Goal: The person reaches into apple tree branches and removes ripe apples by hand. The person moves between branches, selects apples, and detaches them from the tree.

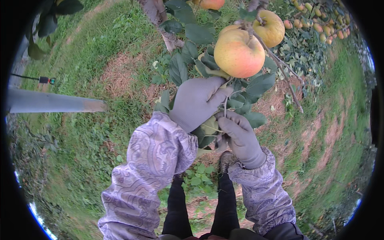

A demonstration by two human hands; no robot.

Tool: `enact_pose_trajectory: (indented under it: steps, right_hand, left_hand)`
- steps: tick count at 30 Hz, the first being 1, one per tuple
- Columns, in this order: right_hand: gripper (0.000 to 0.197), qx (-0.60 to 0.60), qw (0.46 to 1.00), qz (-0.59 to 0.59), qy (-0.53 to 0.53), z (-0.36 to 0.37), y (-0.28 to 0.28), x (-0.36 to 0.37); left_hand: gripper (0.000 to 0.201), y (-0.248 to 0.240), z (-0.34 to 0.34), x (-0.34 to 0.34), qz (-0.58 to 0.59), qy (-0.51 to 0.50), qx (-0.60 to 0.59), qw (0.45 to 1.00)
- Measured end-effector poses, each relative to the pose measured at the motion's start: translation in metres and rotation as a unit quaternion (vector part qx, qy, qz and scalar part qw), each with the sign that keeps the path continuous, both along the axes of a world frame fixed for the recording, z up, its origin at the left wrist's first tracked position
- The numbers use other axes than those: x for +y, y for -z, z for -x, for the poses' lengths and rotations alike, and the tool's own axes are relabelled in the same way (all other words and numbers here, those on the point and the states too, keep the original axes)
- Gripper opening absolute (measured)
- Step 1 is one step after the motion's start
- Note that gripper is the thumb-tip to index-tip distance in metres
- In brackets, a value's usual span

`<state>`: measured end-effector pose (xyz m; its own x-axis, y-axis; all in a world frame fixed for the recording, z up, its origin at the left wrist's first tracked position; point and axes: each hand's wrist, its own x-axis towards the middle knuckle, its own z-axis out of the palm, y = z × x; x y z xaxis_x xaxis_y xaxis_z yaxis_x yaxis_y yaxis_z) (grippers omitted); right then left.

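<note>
Both my hands wear grey gloves and grip one thin leafy twig (pixel 225 107) below a cluster of apples. My left hand (pixel 197 100) pinches it between thumb and forefinger, just under a large yellow-red apple (pixel 240 54). Lower and to the right, my right hand (pixel 237 134) closes on the same twig among its stalks; its fingertips are partly hidden. Green leaves (pixel 260 85) spread around both hands. Behind the large apple hangs a yellower apple (pixel 270 29), with part of another between them.
A grey tree branch (pixel 158 22) rises at the top. A bare twig (pixel 286 76) juts down to the right of the apples. At the left stands a pale metal pole (pixel 56 101). Many apples (pixel 320 24) lie at the far right. Grass and dry straw cover the ground.
</note>
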<state>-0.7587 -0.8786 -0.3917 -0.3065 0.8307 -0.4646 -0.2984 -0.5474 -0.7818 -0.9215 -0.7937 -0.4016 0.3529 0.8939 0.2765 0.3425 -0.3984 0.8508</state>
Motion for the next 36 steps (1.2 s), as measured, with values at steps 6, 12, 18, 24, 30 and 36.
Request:
enact_pose_trajectory:
  steps: [6,12,18,24,30,36]
  right_hand:
    - [0.037,-0.009,0.999,0.02,-0.03,-0.016,-0.026,0.003]
    - [0.035,-0.021,0.996,-0.044,-0.077,-0.018,-0.006,0.002]
    - [0.035,-0.029,0.995,-0.022,-0.092,-0.014,-0.007,0.003]
    - [0.034,0.0,0.996,-0.053,-0.078,-0.021,-0.003,0.007]
    - [0.038,0.002,0.991,-0.119,-0.062,-0.031,-0.008,0.014]
    - [0.039,0.197,0.97,-0.036,-0.136,-0.056,0.01,0.013]
  left_hand:
    - [0.028,0.031,0.001,0.001,0.113,-0.14,-0.122,0.976]
    - [0.057,0.006,-0.018,-0.003,0.173,-0.017,-0.253,0.952]
    - [0.026,0.01,-0.039,0.024,0.247,-0.047,-0.354,0.901]
    - [0.016,0.009,-0.043,0.034,0.31,-0.094,-0.391,0.861]
    - [0.016,0.038,-0.04,0.045,0.096,-0.23,-0.287,0.925]
    - [0.03,0.061,0.021,0.032,0.126,-0.401,-0.16,0.893]
